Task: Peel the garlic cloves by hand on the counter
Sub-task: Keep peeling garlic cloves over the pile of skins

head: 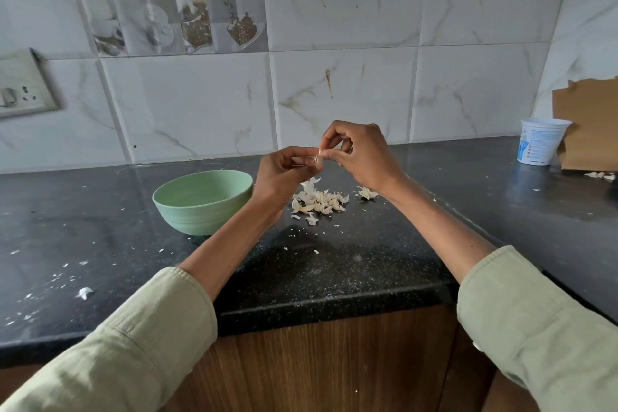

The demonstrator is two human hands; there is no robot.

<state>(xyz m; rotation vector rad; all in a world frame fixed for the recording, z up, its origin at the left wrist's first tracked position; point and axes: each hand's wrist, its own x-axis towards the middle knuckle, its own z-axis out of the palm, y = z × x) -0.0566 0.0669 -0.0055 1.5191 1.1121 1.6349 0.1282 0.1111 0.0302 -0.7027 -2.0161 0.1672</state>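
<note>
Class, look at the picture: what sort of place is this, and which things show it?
Most likely a home kitchen: a dark stone counter against a tiled wall, a green bowl, and a pile of garlic cloves and skins.

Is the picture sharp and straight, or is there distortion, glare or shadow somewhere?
Head view: wide-angle bending tilts the wall tiles and socket near the edges; the socket looks blurred; soft glare lies on the dark counter; the arms cast a faint shadow near the garlic peels; the hands are sharp.

counter (100, 227): dark speckled stone, glossy
bowl (204, 201): green, matt, smooth
wall tiles (344, 90): marble-look, glossy
cabinet front (334, 361): wood grain
sleeves (133, 344): soft cloth
</note>
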